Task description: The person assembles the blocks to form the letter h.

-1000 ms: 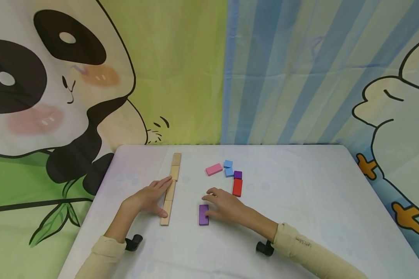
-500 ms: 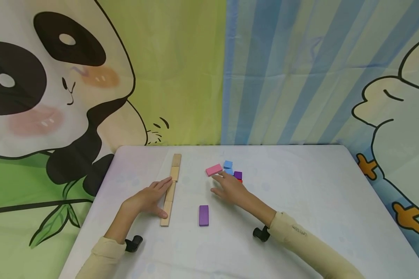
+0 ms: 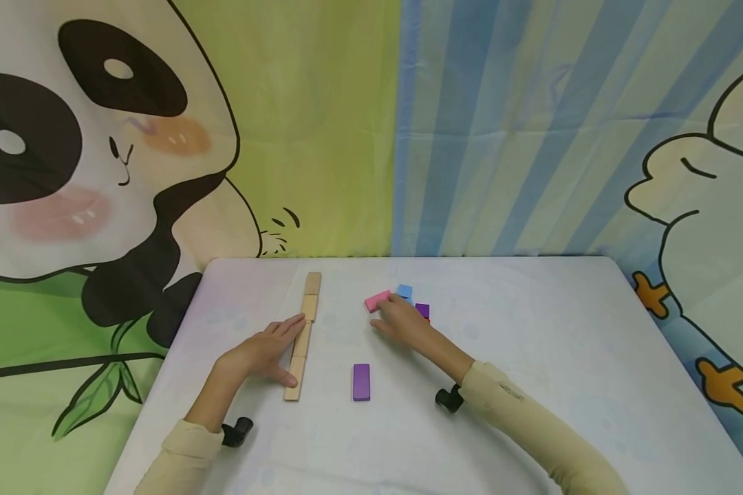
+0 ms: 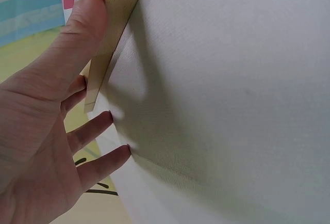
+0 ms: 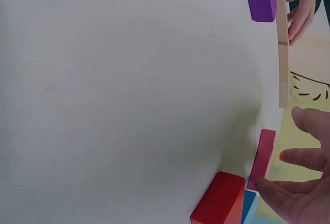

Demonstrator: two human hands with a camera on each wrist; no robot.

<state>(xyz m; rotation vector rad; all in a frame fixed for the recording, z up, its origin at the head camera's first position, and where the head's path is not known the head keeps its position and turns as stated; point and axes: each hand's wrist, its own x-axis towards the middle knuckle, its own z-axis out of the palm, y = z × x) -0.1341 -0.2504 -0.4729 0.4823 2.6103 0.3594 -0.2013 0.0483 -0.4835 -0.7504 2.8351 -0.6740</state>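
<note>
A straight row of plain wooden blocks (image 3: 311, 306) runs away from the person on the left part of the table. My left hand (image 3: 260, 354) rests along its left side, thumb at the near end and a fingertip farther up. In the left wrist view the other fingers (image 4: 105, 168) are spread, their tips at the table. My right hand (image 3: 402, 322) reaches to a pink block (image 3: 376, 300); in the right wrist view one fingertip meets the near end of that pink block (image 5: 263, 154), thumb and other fingers apart from it. A purple block (image 3: 362, 382) lies between the hands.
Close by the right hand lie blue blocks (image 3: 405, 291), a small dark purple block (image 3: 423, 311) and a red block (image 5: 219, 198), partly covered by the hand in the head view. A patterned curtain (image 3: 322, 137) hangs behind the white table (image 3: 532, 330).
My right hand has left the purple block and moved up the table to the pink block. My left hand stays at the wooden row.
</note>
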